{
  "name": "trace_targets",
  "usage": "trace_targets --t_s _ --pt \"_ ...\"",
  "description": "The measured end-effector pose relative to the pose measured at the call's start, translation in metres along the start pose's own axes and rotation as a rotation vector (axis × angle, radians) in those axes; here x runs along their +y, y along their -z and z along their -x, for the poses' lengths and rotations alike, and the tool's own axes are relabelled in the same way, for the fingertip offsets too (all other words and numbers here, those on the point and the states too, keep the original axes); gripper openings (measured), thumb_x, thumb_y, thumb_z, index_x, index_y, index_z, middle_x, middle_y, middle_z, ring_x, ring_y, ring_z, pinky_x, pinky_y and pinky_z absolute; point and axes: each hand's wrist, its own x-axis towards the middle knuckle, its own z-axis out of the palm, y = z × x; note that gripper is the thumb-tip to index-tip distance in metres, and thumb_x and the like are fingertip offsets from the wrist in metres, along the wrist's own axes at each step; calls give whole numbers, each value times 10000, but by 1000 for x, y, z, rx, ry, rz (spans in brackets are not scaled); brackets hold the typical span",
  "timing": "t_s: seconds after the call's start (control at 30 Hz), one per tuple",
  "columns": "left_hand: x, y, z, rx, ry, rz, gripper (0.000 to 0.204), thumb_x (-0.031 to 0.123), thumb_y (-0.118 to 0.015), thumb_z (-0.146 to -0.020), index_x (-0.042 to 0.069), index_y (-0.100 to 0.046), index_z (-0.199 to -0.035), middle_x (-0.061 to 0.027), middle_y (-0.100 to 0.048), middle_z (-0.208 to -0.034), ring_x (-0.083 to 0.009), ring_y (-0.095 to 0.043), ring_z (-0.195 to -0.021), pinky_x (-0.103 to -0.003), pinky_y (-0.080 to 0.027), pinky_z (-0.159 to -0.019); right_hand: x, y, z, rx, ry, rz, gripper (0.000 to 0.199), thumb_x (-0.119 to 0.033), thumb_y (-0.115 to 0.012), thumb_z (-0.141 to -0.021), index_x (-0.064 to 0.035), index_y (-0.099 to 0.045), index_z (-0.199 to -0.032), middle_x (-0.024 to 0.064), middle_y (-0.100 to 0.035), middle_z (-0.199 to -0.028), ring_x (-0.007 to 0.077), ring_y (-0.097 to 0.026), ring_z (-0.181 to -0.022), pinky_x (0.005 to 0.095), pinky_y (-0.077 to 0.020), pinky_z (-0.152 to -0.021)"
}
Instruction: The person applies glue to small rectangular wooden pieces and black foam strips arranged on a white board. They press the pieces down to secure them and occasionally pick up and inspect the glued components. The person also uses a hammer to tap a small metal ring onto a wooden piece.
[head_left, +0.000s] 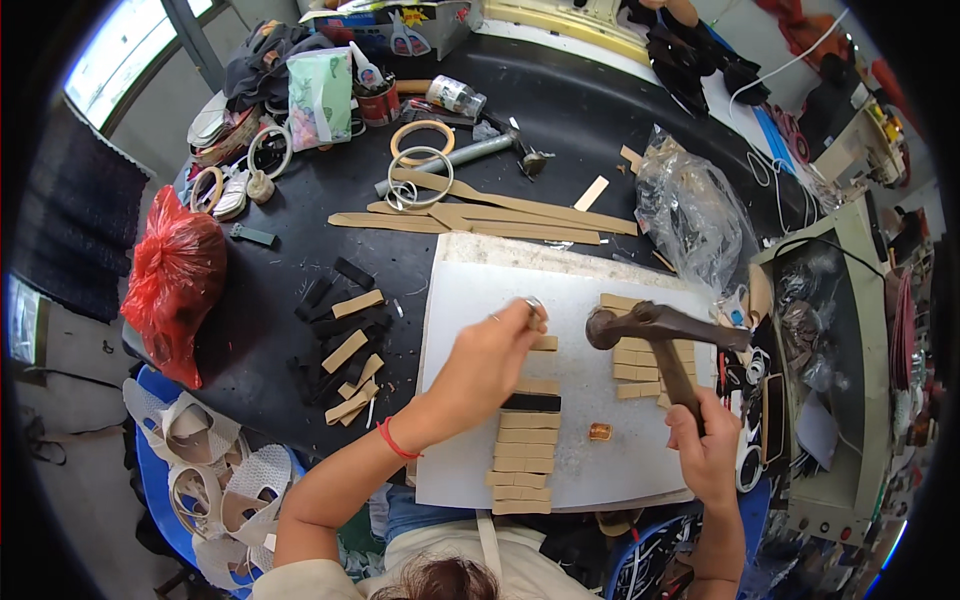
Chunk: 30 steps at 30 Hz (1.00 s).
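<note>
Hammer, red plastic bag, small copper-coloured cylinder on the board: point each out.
hammer (640, 322), head view, on the dark head end, raised over the white board.
red plastic bag (175, 275), head view, on the middle of the bag's bulge at the table's left edge.
small copper-coloured cylinder (599, 432), head view, on its side.

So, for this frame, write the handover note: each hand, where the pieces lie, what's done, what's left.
Left hand: pinches a small metal punch upright on a tan strip at the top of the middle row.
Right hand: grips a hammer, its head raised beside the punch.
White board: a second tan stack lies under the hammer.
Done or left: which strips are already struck cannot be told.
</note>
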Motion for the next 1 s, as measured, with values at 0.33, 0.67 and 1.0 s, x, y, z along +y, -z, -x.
trace_targets --t_s 0.33,0.67,1.0 --pt "-8 0 -3 -63 51 -7 149 8 -533 -943 -31 -498 -1083 -169 -638 -1012 -301 -698 -889 -359 -572 -721 -46 -1 -39 29 337 334 254 -193 -702 -886 -5 -531 -892 159 -566 -618 331 -561 -525 392 -433 -502" --pt "-6 13 -1 -60 95 148 131 18 -524 -972 -46 -502 -1085 -128 -645 -978 -213 -701 -964 -286 -572 -811 -20 -10 -19 -14 218 294 243 -195 -709 -883 -4 -560 -899 166 -612 -648 331 -611 -552 387 -447 -496" --pt "-6 15 1 -84 -15 133 89 -27 -508 -952 -41 -529 -1037 -149 -668 -944 -263 -695 -925 -331 -546 -804 -65 22 -28 244 262 -316 183 -166 -584 -961 13 -569 -929 2 -510 -559 65 -496 -463 230 -379 -429"
